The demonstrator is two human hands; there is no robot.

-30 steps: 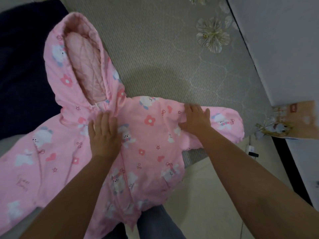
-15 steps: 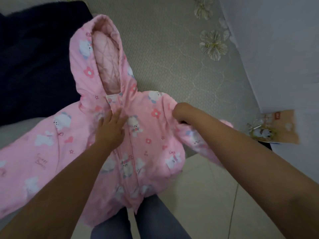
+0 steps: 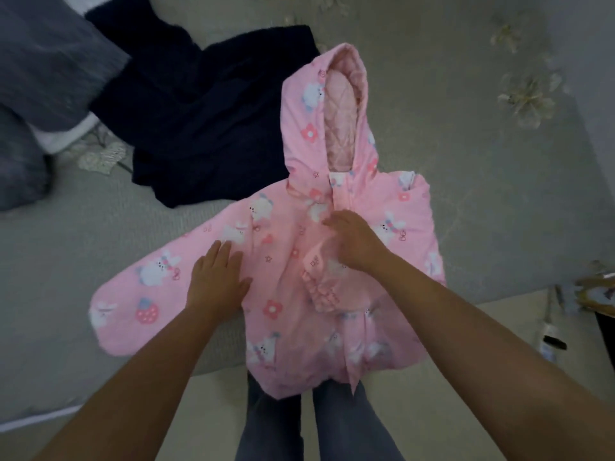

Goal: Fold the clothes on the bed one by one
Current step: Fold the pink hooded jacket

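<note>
Left hand (image 3: 214,277) lies flat with fingers straight, palm down on the pink hooded jacket (image 3: 286,261) where the spread-out sleeve meets the body. Right hand (image 3: 357,242) rests palm down on the chest just below the collar, fingers relaxed, pressing on the other sleeve, which is folded in across the front with its ruffled cuff (image 3: 321,291) beside the wrist. Neither hand is clenched around fabric. Jacket lies front up at the near edge of the bed (image 3: 466,161), hem hanging over the edge, hood pointing toward the far side. Dark navy garment (image 3: 206,121) is bunched just beside the hood, further in. Grey pillow (image 3: 43,61) sits at the far left corner.
</note>
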